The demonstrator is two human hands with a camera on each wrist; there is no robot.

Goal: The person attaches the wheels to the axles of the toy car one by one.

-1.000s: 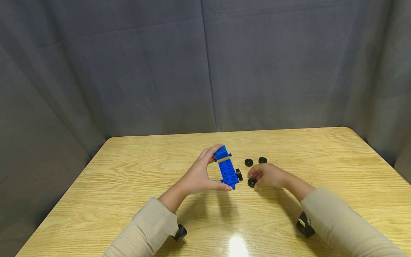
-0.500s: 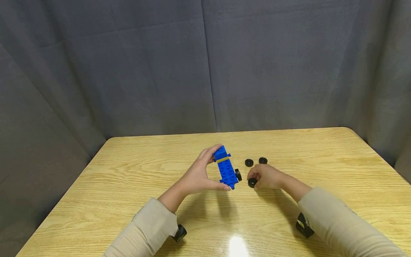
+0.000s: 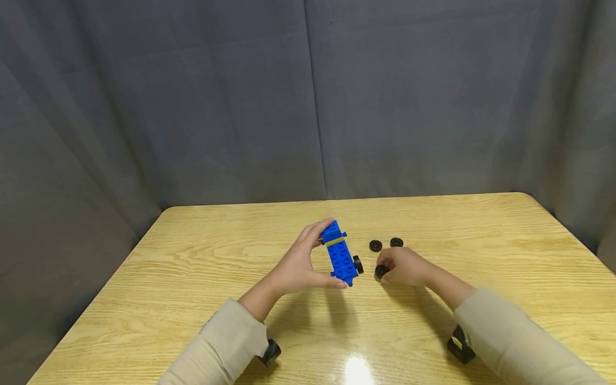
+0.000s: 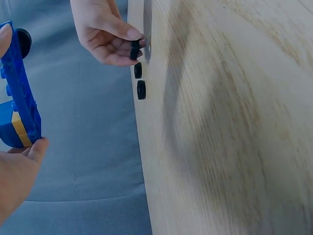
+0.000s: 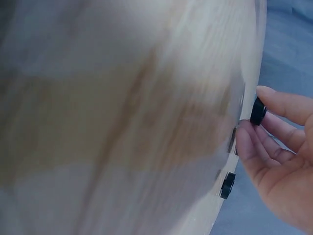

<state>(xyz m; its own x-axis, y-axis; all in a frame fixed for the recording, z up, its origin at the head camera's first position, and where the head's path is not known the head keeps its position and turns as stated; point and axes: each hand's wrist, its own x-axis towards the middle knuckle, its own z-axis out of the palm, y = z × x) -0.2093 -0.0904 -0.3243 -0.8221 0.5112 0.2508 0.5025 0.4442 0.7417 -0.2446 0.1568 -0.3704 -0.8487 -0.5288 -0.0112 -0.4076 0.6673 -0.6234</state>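
Observation:
My left hand (image 3: 300,270) grips a blue toy car base (image 3: 340,256) by its two ends, thumb at the near end and fingers at the far one. The base has studs, a yellow strip and short axle stubs; one black wheel (image 3: 358,264) sits at its right side near the thumb end. With thumb and fingertips, my right hand (image 3: 406,266) pinches a loose black toy wheel (image 5: 258,111), which in the right wrist view is tilted and raised off the table. Fingers partly cover it in the head view.
Two more black wheels lie flat on the wooden table (image 3: 192,256) beyond my right hand: a left one (image 3: 376,245) and a right one (image 3: 397,242). A grey curtain (image 3: 240,107) hangs behind the table's far edge. Black wrist devices show under both sleeves.
My right fingers have closed on the loose wheel, which lay flat before and is now tilted up off the table. The left hand holds the blue base nearly still.

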